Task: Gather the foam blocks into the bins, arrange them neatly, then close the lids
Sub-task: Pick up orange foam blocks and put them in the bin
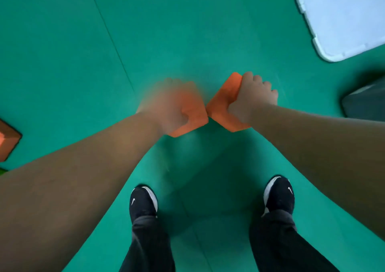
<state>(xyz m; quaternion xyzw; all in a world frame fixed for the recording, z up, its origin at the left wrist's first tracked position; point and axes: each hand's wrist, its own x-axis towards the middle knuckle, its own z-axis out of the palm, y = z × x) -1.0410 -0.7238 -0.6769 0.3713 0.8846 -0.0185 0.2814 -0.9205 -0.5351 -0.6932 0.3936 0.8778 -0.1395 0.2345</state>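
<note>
I hold two orange foam blocks over the green floor mat, one in each hand. My left hand (166,105), blurred by motion, grips the left orange block (194,115) from above. My right hand (253,96) grips the right orange block (224,100), which is tilted. The two blocks nearly touch at their inner corners. A white bin lid (343,15) lies at the top right.
Another orange block (7,141) lies at the left edge, with a sliver of green below it. A dark grey object (366,100) sits at the right edge. My two feet in black shoes (143,202) stand on the green mat (62,53) below the hands.
</note>
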